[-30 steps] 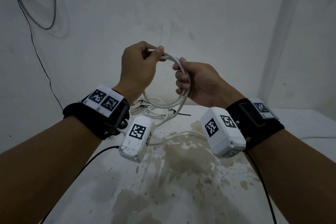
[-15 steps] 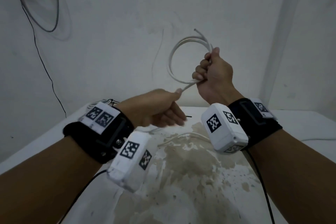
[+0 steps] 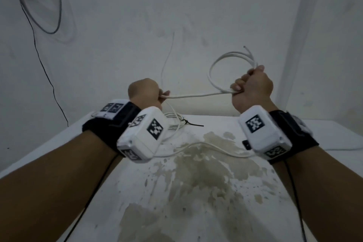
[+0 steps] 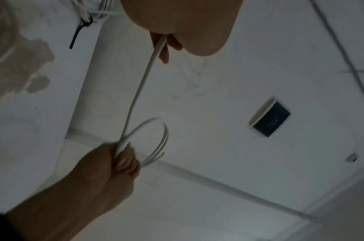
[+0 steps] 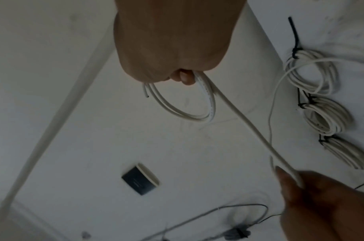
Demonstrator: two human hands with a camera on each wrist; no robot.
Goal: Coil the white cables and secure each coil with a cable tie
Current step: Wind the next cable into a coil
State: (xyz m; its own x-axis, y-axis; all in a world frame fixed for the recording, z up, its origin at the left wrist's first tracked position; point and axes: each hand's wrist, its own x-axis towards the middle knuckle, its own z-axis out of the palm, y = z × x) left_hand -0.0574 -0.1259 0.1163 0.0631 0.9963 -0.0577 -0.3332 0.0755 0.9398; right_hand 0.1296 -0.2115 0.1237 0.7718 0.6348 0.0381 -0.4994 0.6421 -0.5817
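Note:
My right hand (image 3: 250, 86) is raised above the table and grips a small coil of white cable (image 3: 216, 65), its loops standing up to the left of the fist. From the coil a straight run of the same cable (image 3: 196, 95) stretches left to my left hand (image 3: 149, 94), which pinches it between thumb and fingers. The rest of that cable drops to the table (image 3: 196, 144) and trails across it. In the right wrist view the coil (image 5: 183, 114) hangs below my fist. Three coils tied with black cable ties (image 5: 313, 76) lie on the table behind.
The white table (image 3: 196, 212) has a large brownish stain in its middle. A tied coil with a black tie tail (image 3: 194, 124) lies near the far edge by the wall. A dark cord (image 3: 45, 68) hangs down the wall at left.
My left hand has let go of the coil, dropped and slid left along the cable, drawing a straight length out. My right hand has lifted the coil up and to the right.

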